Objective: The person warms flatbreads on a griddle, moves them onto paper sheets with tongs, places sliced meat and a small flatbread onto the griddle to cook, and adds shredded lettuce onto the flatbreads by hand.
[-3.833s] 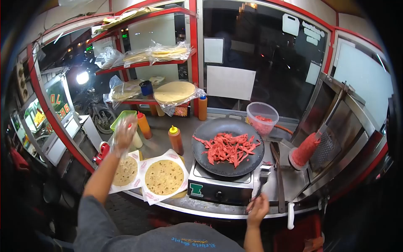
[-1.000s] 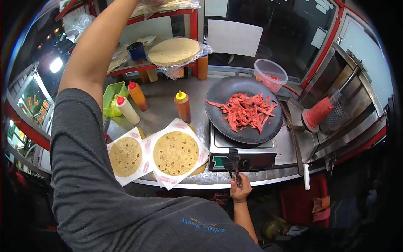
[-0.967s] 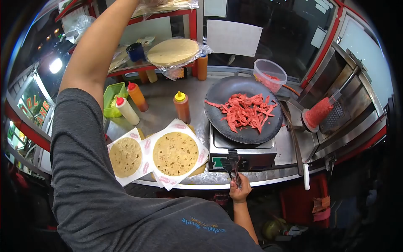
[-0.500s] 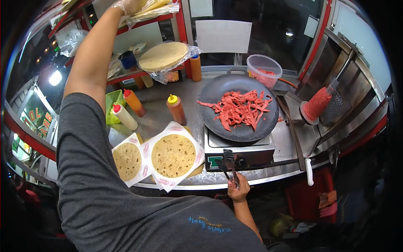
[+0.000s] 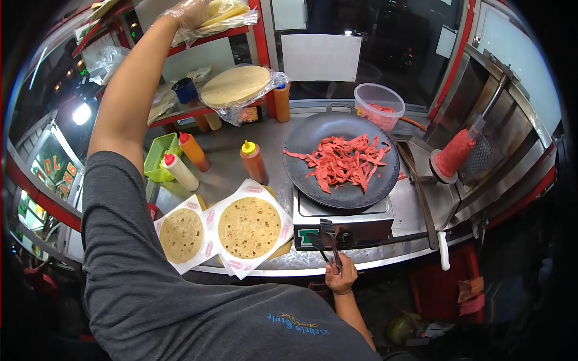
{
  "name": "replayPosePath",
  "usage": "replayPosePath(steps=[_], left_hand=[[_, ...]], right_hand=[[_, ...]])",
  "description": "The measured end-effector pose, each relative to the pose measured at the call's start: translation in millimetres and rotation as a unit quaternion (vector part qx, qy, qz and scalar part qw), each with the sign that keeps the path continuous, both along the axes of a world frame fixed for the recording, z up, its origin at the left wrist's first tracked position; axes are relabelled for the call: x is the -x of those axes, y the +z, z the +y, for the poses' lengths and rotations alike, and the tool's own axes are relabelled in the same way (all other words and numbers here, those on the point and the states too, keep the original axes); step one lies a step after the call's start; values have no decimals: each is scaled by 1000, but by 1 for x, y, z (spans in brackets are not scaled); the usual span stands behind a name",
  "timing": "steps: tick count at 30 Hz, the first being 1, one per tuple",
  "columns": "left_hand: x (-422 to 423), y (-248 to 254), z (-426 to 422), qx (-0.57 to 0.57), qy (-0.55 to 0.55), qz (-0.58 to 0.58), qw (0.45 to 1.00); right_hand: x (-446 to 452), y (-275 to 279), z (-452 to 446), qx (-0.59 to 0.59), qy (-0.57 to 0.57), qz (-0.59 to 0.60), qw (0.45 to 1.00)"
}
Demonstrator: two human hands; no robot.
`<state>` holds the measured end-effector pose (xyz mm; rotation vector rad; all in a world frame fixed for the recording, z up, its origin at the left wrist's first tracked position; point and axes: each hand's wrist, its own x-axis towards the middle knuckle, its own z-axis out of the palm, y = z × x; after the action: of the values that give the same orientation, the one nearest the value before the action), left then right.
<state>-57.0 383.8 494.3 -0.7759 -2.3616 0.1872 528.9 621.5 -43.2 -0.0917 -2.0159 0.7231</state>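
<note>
My left hand (image 5: 188, 13), in a clear plastic glove, is raised to the upper shelf at the top left. It is at a plastic bag of flat yellow pieces (image 5: 221, 19); its fingers are partly hidden there. Low in front of the stove (image 5: 361, 231), my right hand (image 5: 341, 278) is closed around a pair of dark tongs (image 5: 333, 243), tips upward and spread. Behind them, a wide black pan (image 5: 301, 174) holds shredded red meat (image 5: 346, 157). Left of the stove, two flatbreads (image 5: 249, 227) (image 5: 182, 236) lie on printed white paper sheets.
Sauce bottles (image 5: 254, 162) (image 5: 194, 152) (image 5: 180, 172) stand behind the flatbreads beside a green basket (image 5: 161, 150). A flatbread stack (image 5: 236, 86) sits on the lower shelf. A clear tub (image 5: 379, 96), a vertical meat spit (image 5: 456, 153) and a white-handled knife (image 5: 444, 249) are to the right.
My left hand stays at the bagged yellow pieces, shifting slightly. My right hand still holds the tongs low by the stove. The whole view has tilted a little.
</note>
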Motion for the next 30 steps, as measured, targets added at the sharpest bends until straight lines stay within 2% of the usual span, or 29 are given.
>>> replayPosePath(steps=[3,6,7,10,11,15,18,22,23,26,30], left_hand=[[3,0,1,-18,-42,60,997],[11,12,-14,49,-138,157,977],[29,-3,-15,-172,-275,169,931],[-38,13,-11,-99,-173,155,968],[-10,14,-15,-152,-240,158,946],[-45,14,-8,-100,-73,87,989],[-37,9,3,5,-19,42,999],[-35,2,-10,-109,-124,194,967],[-36,2,-10,-148,-122,211,958],[-49,0,-9,-82,-6,54,995],[-39,8,-17,-150,-115,147,971]], right_hand=[[1,-2,0,-6,-10,4,1000],[1,-1,-1,-1,-11,5,1000],[-1,-1,-2,10,-9,-10,1000],[-5,-3,-2,26,-5,-31,999],[-3,-3,-1,20,-6,-21,1000],[-3,1,0,12,3,-21,1000],[0,4,-1,3,5,-9,1000],[-1,6,-1,15,9,-21,1000],[-2,7,-3,28,13,-27,999],[0,9,-2,7,8,-12,1000],[0,9,-3,18,12,-22,1000]])
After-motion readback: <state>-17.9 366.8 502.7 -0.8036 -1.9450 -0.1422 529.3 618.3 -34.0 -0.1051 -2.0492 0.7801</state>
